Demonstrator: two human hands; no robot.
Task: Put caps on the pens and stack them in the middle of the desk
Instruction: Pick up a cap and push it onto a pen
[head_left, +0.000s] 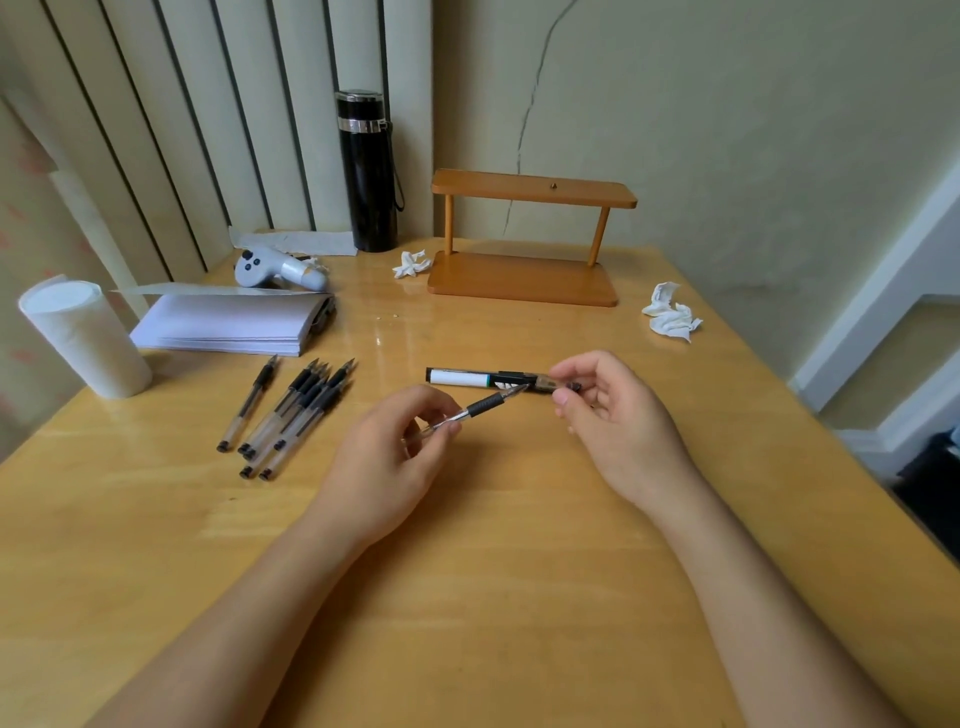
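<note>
Wooden desk (467, 597); uncapped pen (470, 413) in pinch of left hand (395, 452), tip just beside cap (549, 385) in pinch of right hand (618, 415).

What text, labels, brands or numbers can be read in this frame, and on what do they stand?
"(unreadable)": white marks on the black band of the marker, too blurred to read.
No text shows on the pens, cap, flask, paper or controller.
Nothing in this frame is legible.
</note>
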